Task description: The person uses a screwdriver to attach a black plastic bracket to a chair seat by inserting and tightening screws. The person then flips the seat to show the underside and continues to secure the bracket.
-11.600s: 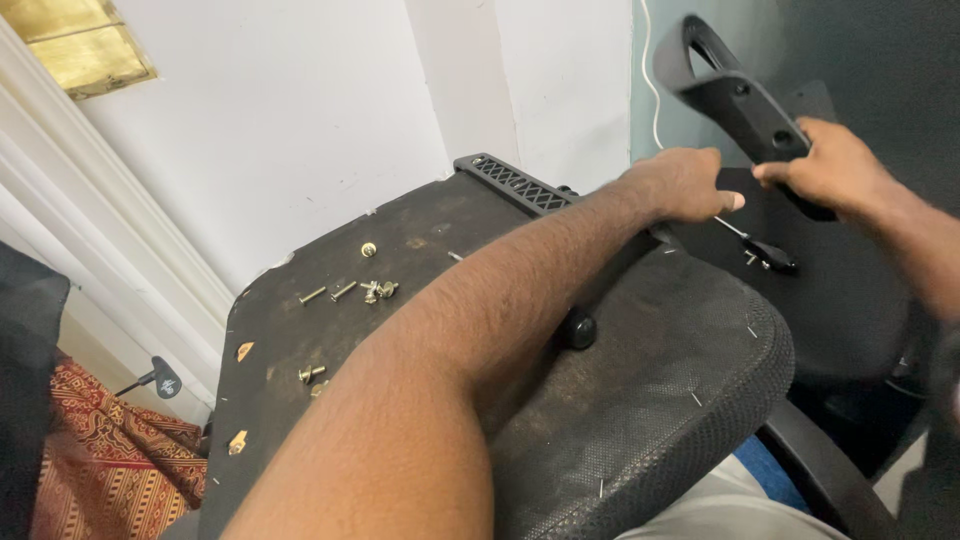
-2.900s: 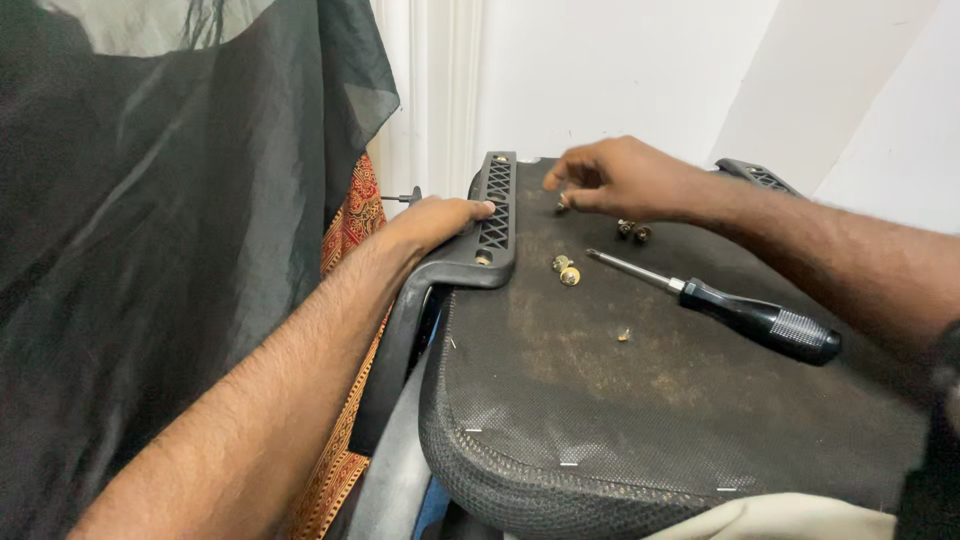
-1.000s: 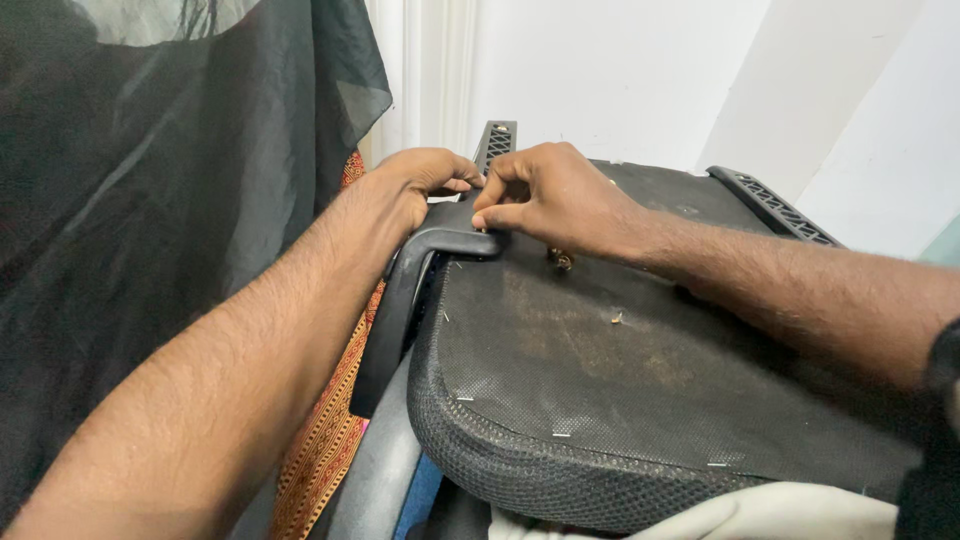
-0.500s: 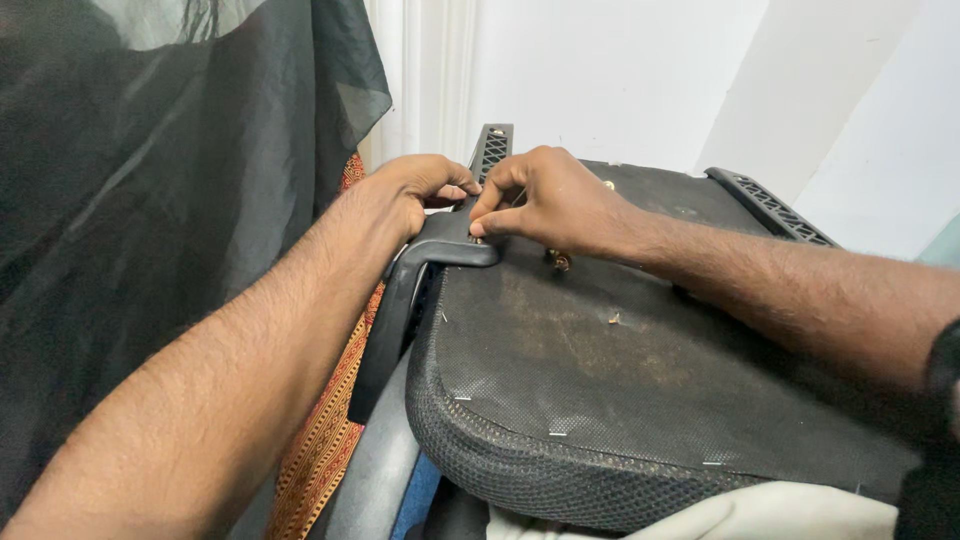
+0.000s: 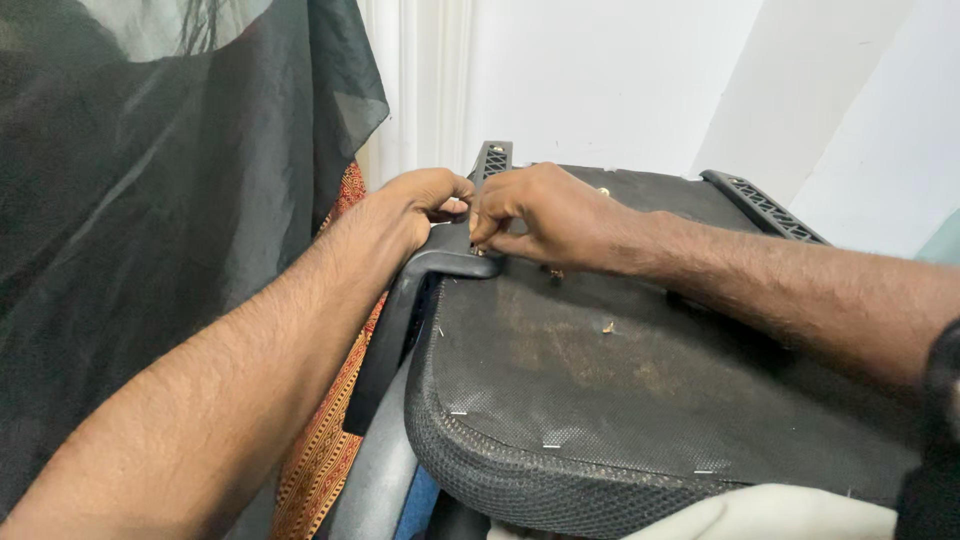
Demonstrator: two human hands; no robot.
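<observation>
- Your left hand (image 5: 415, 205) reaches in from near left, fingers curled over the black armrest bracket (image 5: 400, 320) at the seat base's (image 5: 640, 400) left edge.
- Your right hand (image 5: 545, 210) crosses from the right, fingertips pinched together on the bracket's far end; what they pinch is hidden.

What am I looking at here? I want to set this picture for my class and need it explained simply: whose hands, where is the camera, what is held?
The camera sits on a person's head, looking down at their own bare hands. An office-chair seat lies upside down, with its fabric underside up. The left hand steadies a black armrest bracket against the seat's edge. The right hand pinches something small there, hidden by the fingers. A second bracket shows at the far side, and a dark curtain hangs on the left.
</observation>
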